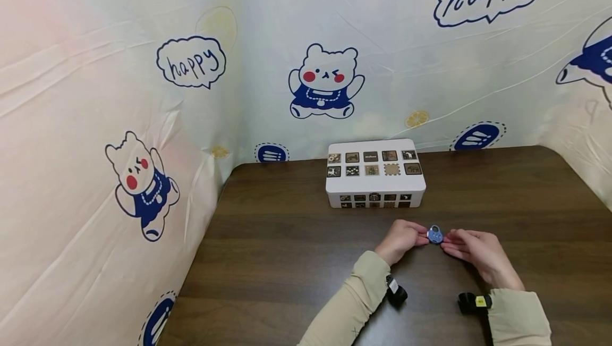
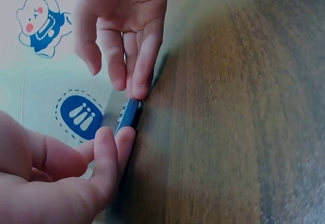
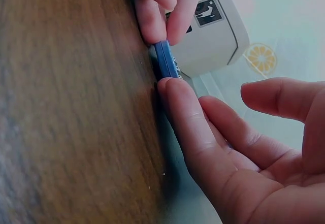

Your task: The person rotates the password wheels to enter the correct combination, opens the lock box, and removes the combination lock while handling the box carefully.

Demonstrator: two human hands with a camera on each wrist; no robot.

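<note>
A small blue padlock [image 1: 434,235] with a rounded body, a looped shackle and small raised dials is between the two hands, low over the table. My left hand [image 1: 401,238] pinches its left edge between thumb and fingertips, clearly seen in the left wrist view, where the padlock [image 2: 130,113] shows edge-on. From the other side my right hand [image 1: 478,253] touches the padlock's right edge with extended fingertips. In the right wrist view the right thumb [image 3: 274,96] stands apart from the padlock [image 3: 167,60].
A white box [image 1: 375,168] with small dark square pictures stands behind the hands, near the back of the brown wooden table [image 1: 268,250]. A printed cloth [image 1: 268,27] with bears and the word "happy" hangs along the back and left sides.
</note>
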